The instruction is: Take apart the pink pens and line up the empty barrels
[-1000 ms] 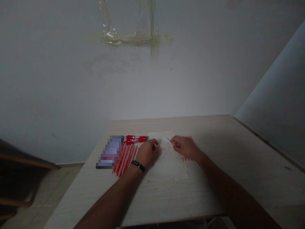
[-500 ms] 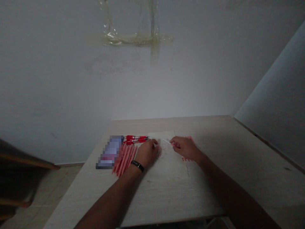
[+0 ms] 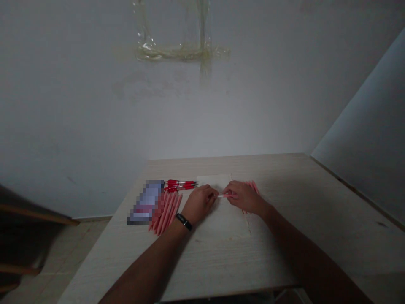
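My right hand (image 3: 244, 196) is closed around a slim pink pen (image 3: 230, 195), which points left over a pale sheet of paper (image 3: 221, 223). The fingers of my left hand (image 3: 201, 201) are pinched together at the pen's whitish end, and its very tip is hidden by them. A dark band (image 3: 184, 221) circles my left wrist. Left of that hand lies a row of several pink pens (image 3: 167, 213). More pink pens (image 3: 254, 186) show partly from behind my right hand.
Several red pens (image 3: 182, 185) with clear sections lie behind the pink row. A phone (image 3: 145, 202) with a blurred-out screen rests at the table's left side. The wooden table (image 3: 202, 270) meets a grey wall (image 3: 253, 105) bearing strips of clear tape (image 3: 177, 54).
My hands have come closer together. The left fingers have moved right onto the pen's whitish end, and the pen now lies nearly level. Reddish specks on the paper are no longer visible.
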The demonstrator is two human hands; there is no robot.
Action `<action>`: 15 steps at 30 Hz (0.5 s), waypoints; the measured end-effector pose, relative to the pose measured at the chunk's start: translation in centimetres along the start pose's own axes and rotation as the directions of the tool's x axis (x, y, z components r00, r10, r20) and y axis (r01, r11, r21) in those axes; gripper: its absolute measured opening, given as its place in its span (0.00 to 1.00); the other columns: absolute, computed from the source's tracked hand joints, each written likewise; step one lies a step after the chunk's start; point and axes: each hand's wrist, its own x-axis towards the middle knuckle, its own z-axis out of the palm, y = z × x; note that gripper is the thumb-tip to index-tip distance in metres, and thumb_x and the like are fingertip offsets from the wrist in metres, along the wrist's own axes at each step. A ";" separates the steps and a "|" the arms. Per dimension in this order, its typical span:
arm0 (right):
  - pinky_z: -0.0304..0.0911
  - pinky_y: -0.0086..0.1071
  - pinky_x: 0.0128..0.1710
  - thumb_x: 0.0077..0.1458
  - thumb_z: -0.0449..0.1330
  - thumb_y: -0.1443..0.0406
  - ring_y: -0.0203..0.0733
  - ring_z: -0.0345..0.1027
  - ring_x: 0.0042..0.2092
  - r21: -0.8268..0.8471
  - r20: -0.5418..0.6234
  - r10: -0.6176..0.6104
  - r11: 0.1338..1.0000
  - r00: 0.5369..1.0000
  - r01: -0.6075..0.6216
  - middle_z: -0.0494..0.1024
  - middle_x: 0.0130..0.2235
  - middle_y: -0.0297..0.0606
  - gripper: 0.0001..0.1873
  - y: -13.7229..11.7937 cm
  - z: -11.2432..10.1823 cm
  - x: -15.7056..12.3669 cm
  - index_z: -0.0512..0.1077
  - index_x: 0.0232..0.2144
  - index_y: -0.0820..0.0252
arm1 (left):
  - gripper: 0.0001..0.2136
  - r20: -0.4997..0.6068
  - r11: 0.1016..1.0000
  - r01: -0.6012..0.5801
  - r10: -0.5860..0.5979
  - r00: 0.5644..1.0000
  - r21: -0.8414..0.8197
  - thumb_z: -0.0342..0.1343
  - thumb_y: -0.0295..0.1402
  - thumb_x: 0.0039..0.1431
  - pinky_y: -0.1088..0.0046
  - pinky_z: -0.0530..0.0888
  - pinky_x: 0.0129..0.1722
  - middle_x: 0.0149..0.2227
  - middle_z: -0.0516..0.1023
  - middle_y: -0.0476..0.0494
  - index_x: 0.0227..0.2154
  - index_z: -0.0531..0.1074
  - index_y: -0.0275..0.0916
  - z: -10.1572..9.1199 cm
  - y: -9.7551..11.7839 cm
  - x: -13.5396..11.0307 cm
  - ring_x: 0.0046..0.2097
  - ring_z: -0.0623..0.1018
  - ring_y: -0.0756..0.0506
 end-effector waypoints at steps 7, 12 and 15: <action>0.59 0.35 0.44 0.50 0.61 0.76 0.42 0.65 0.42 -0.006 -0.091 -0.159 0.987 0.983 0.159 0.74 0.35 0.35 0.10 -0.2 -0.3 0.3 0.73 0.33 0.57 | 0.10 0.045 0.999 0.012 -0.010 0.999 -0.046 0.53 0.28 0.60 0.74 0.69 0.40 0.39 0.80 0.44 0.40 0.77 0.41 0.7 0.2 -0.2 0.39 0.77 0.47; 0.58 0.37 0.45 0.51 0.62 0.76 0.43 0.64 0.43 -0.037 -0.108 -0.192 0.981 0.975 0.189 0.73 0.36 0.36 0.11 -0.7 -0.4 0.3 0.74 0.33 0.56 | 0.10 0.064 0.998 0.009 -0.005 0.998 -0.062 0.53 0.29 0.60 0.74 0.68 0.37 0.38 0.80 0.44 0.41 0.77 0.40 0.8 0.7 -0.3 0.37 0.76 0.47; 0.58 0.37 0.45 0.51 0.62 0.77 0.43 0.63 0.43 -0.051 -0.097 -0.192 0.981 0.977 0.188 0.73 0.37 0.36 0.11 -1.1 -0.4 0.3 0.74 0.34 0.57 | 0.09 0.075 0.998 0.002 0.002 0.997 -0.061 0.53 0.29 0.60 0.75 0.67 0.35 0.35 0.80 0.45 0.40 0.76 0.40 0.8 0.9 -0.3 0.35 0.75 0.47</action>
